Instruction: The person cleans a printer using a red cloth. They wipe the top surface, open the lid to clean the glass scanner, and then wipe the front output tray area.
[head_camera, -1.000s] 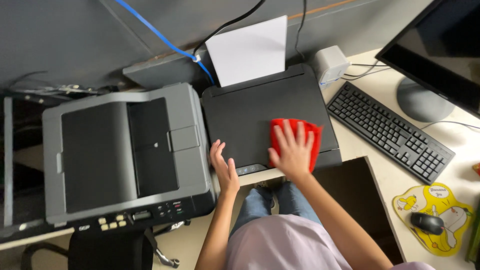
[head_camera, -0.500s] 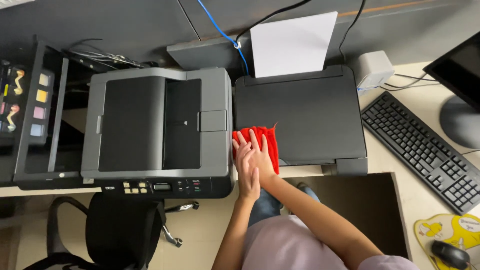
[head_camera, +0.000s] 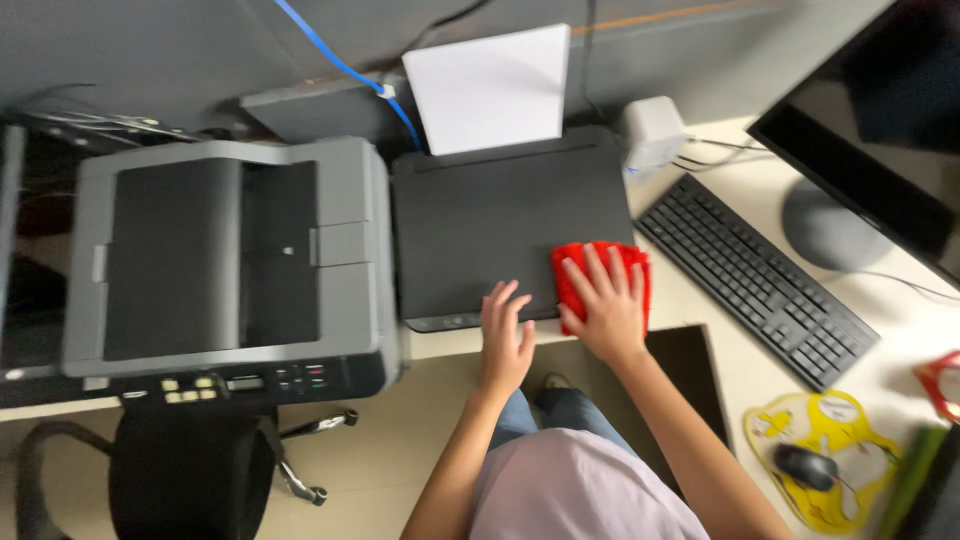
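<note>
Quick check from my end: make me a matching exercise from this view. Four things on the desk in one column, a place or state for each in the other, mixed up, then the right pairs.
Things:
1. red cloth
2. left hand
3. sheet of white paper
4. mouse

Places or states:
A. stands up from the back of the black printer
B. lies on the yellow mouse pad
C. pressed flat under the right hand at the black printer's front right corner
D. rests open on the black printer's front edge

Pairs: 1-C, 2-D, 3-A, 4-B
</note>
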